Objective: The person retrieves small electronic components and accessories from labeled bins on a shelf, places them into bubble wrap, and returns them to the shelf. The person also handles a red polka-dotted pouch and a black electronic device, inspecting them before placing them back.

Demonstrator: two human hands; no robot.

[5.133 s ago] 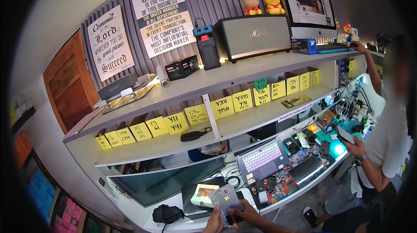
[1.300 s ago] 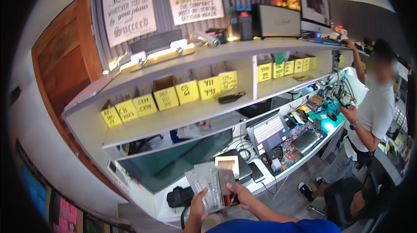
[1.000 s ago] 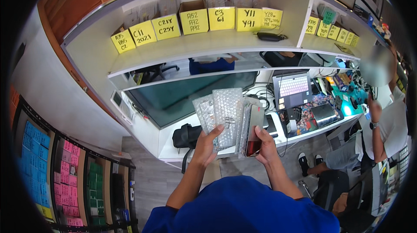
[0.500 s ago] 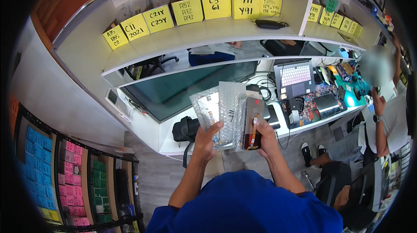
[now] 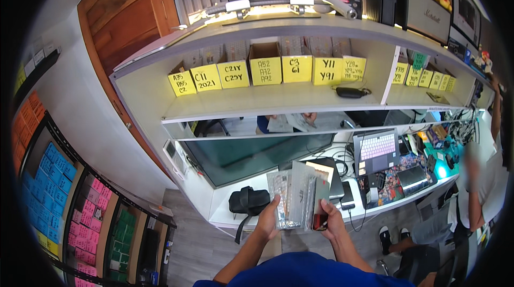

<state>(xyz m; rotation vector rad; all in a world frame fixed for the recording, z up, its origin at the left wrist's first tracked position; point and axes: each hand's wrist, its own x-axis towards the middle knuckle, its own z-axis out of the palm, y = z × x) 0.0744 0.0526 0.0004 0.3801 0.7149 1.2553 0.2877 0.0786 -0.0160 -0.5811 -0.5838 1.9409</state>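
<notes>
A fanned bundle of clear, flat bubble-wrap packets [image 5: 297,199] is held with its long axis pointing away from the body, its left edge clasped by the left hand [image 5: 269,217] and the slim dark rectangular panel [image 5: 322,197] at its right by the right hand [image 5: 333,221], near the white desk [image 5: 219,210].

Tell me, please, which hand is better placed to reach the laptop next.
Right, probably: the right hand is on the laptop side, while the left hand is across the packets from it. Both hands hold packets, though.
</notes>
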